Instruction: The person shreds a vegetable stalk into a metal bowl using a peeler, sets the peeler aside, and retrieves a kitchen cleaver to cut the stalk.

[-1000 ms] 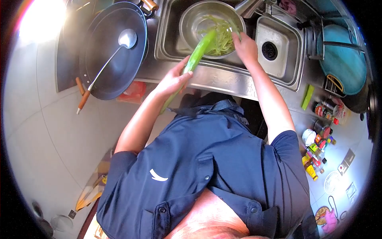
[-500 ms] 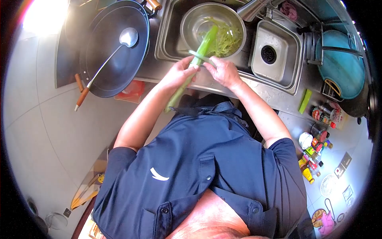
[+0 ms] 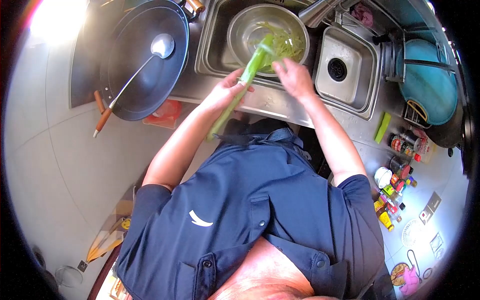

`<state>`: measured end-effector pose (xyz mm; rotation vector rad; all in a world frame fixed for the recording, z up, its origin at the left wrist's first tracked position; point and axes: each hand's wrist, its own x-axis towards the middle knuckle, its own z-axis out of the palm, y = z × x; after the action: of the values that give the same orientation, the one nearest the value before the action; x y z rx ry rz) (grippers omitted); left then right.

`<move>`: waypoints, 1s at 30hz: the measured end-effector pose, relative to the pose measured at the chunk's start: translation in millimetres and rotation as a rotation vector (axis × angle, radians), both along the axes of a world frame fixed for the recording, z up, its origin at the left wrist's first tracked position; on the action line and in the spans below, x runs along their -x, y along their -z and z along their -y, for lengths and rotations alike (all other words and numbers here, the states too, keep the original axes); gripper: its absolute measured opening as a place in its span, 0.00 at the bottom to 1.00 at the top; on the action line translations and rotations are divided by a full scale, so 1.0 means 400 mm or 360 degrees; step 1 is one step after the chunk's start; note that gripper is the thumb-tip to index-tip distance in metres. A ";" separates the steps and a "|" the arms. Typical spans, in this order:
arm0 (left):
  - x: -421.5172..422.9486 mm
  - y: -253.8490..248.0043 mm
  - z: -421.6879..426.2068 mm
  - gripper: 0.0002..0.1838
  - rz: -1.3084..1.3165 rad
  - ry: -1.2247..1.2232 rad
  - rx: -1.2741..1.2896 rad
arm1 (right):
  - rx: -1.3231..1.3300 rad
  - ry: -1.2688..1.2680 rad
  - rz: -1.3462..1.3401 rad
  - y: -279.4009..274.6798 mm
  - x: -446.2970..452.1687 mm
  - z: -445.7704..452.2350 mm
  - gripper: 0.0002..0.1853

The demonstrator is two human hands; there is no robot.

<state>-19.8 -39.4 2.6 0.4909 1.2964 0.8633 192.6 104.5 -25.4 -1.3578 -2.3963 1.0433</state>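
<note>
My left hand [image 3: 226, 93] is wrapped round the middle of a long green celtuce stem [image 3: 256, 61], which slants up over a steel bowl [image 3: 235, 27]. The stem's bright, peeled-looking end points into the bowl, and its paler lower end reaches down by my waist. A peeler [image 3: 266, 48], smeared by motion, lies across the stem near its upper end. My right hand [image 3: 295, 79] is closed on the peeler's handle, with the fingers partly blurred. Thin green peelings [image 3: 287, 47] lie in the bowl.
The bowl sits in the larger sink basin [image 3: 210, 50]; a smaller basin [image 3: 345, 45] lies to the right. On the left are a wok [image 3: 135, 75] and a ladle [image 3: 162, 46] resting in it. A green piece [image 3: 383, 127] and several bottles [image 3: 400, 143] stand right.
My right hand and the peeler have moved up and away along the stem, toward its far end over the bowl. My left hand and the stem have stayed nearly in place.
</note>
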 end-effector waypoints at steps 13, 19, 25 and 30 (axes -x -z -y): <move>0.002 -0.005 0.014 0.20 -0.0299 0.0275 -0.0126 | -0.0079 -0.0215 0.0285 0.015 0.025 0.019 0.23; -0.012 -0.027 0.039 0.22 -0.0060 0.0209 0.0007 | -0.0077 0.0403 0.0534 0.097 -0.037 -0.192 0.30; -0.001 -0.022 0.011 0.24 0.0018 0.0002 0.0165 | -0.0023 0.0175 0.0104 0.039 -0.012 -0.102 0.28; 0.010 0.005 -0.003 0.26 0.0006 -0.0028 0.0127 | 0.0281 0.0311 -0.0186 0.040 0.056 0.003 0.33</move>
<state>-23.9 -38.3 0.4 0.4152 1.3280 0.8235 170.2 103.2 -41.5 -1.5069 -2.0826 1.2642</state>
